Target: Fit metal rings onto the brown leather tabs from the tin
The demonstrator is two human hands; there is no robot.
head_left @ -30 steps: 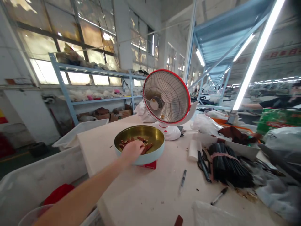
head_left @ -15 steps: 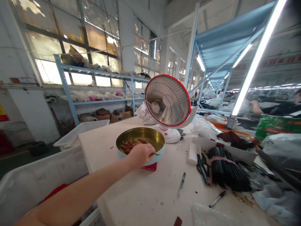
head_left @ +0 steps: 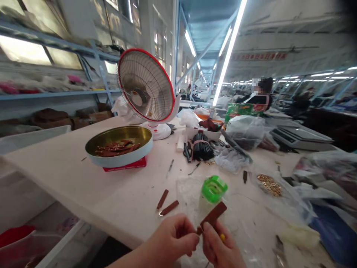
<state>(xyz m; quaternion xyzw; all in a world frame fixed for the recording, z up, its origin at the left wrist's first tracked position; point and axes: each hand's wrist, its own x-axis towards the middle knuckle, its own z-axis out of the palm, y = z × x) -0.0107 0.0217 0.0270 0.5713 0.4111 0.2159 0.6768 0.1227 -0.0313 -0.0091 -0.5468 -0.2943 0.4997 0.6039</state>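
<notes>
My left hand [head_left: 173,238] and my right hand [head_left: 220,249] meet at the bottom of the view, both pinched on a brown leather strip [head_left: 213,215] that tilts up to the right. A yellow tip [head_left: 222,236] shows between my right fingers. Two more brown strips [head_left: 166,204] lie on the table just beyond my hands. A round tin [head_left: 119,147] with a gold inside holds several brown strips at the left. A green plastic piece [head_left: 214,188] rests on a clear bag ahead.
A red-rimmed dish heater [head_left: 146,91] stands behind the tin. A bundle of black strips [head_left: 201,147], pens, plastic bags and a heap of small gold metal parts [head_left: 269,184] lie on the table [head_left: 69,175]. A person [head_left: 258,95] works at a far bench.
My left hand left the tin and came back to me. Both hands now pinch one brown strip. The view swung right and down.
</notes>
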